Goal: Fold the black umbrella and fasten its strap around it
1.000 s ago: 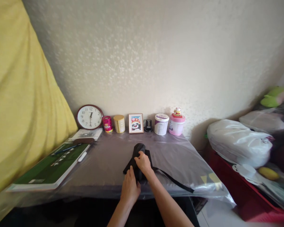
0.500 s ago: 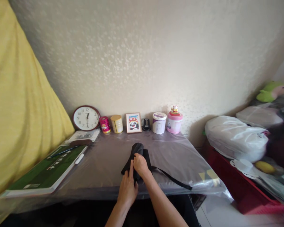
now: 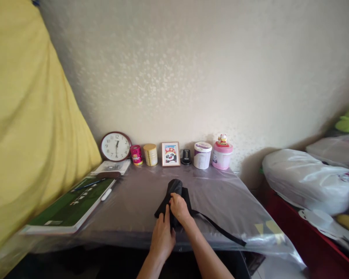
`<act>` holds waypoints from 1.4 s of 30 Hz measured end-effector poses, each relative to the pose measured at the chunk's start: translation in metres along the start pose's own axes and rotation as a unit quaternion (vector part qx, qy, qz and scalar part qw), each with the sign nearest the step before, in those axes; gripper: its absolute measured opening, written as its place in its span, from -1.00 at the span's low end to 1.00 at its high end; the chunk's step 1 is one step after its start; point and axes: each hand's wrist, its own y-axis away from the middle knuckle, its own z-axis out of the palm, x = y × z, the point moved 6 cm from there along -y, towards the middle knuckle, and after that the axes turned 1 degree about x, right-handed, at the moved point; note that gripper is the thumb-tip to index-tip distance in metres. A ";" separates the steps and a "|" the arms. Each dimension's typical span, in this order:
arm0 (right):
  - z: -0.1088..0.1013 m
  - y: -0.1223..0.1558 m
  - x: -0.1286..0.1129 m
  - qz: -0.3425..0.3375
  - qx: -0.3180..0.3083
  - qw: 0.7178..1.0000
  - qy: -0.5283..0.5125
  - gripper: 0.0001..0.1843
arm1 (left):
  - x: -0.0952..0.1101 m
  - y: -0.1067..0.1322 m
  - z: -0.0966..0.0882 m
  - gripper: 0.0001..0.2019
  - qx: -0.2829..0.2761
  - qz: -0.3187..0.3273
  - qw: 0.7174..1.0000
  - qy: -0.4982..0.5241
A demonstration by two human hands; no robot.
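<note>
A rolled bundle of black cloth, which looks like a folded umbrella (image 3: 175, 186), lies on the table near its front edge. Loose cloth flares out on both sides, and a long black strap (image 3: 220, 229) trails from it toward the right. My right hand (image 3: 179, 207) lies over the middle of the bundle, fingers curled and pressed on the cloth. Lower down, my left hand (image 3: 163, 235) grips the near left side, its index finger stretched along the roll. The bundle's near end is mostly hidden by both hands.
Along the wall stand a clock (image 3: 116, 146), several tins and tubs, a framed panda picture (image 3: 171, 154) and a small black object (image 3: 186, 156). A green book (image 3: 66, 207) lies left, beside a yellow curtain (image 3: 43, 128). White bags (image 3: 308, 180) fill the right side.
The camera view has shifted, so everything sits a little farther right and lower. Both hands stay on the black bundle in nearly the same hold.
</note>
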 end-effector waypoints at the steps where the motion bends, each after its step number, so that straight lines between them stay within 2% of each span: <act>1: 0.000 0.000 0.000 -0.006 0.003 1.000 -0.004 -0.63 | 0.000 0.000 0.000 -0.31 -0.001 -0.002 1.000 0.002; 5: -0.006 0.009 -0.001 -0.048 0.011 0.998 -0.031 -0.65 | -0.001 0.000 0.000 -0.31 -0.002 -0.014 1.000 0.002; 8: -0.017 0.029 -0.003 -0.151 0.059 0.984 -0.078 -0.68 | -0.003 -0.001 0.002 -0.31 -0.010 -0.016 1.000 0.000; 10: -0.020 0.042 -0.001 -0.213 0.077 0.971 -0.072 -0.67 | -0.005 -0.002 0.004 -0.30 -0.018 -0.017 1.000 0.001; 12: -0.016 0.048 0.003 -0.243 0.075 0.966 -0.039 -0.65 | -0.006 -0.002 0.006 -0.30 -0.022 -0.019 1.000 0.005; 15: -0.007 0.040 0.011 -0.246 0.038 0.968 0.018 -0.61 | -0.006 -0.003 0.007 -0.32 -0.022 -0.019 1.000 0.012; 20: 0.001 0.003 0.021 -0.251 0.007 0.967 0.049 -0.58 | -0.006 -0.001 0.005 -0.31 -0.026 -0.025 0.999 0.027; 27: 0.008 -0.059 0.039 -0.196 0.025 0.978 0.068 -0.59 | -0.006 -0.002 0.005 -0.29 -0.033 -0.040 0.999 0.015; 30: -0.002 -0.071 0.051 -0.107 0.071 0.991 0.038 -0.55 | -0.006 -0.002 0.006 -0.28 -0.029 -0.038 0.999 0.009; 32: -0.010 -0.069 0.063 -0.015 0.112 0.994 -0.001 -0.49 | -0.006 -0.002 0.007 -0.28 -0.028 -0.034 0.999 0.011; 34: -0.011 -0.061 0.072 0.043 0.129 0.990 -0.024 -0.46 | -0.005 -0.002 0.006 -0.28 -0.025 -0.030 0.999 0.013; 38: 0.003 -0.040 0.069 0.050 0.116 0.992 -0.026 -0.48 | 0.001 0.002 0.006 -0.26 -0.018 -0.025 1.000 0.002; 42: 0.017 -0.022 0.054 0.031 0.118 0.993 0.000 -0.46 | 0.003 0.013 0.017 -0.23 -0.033 -0.034 0.999 0.003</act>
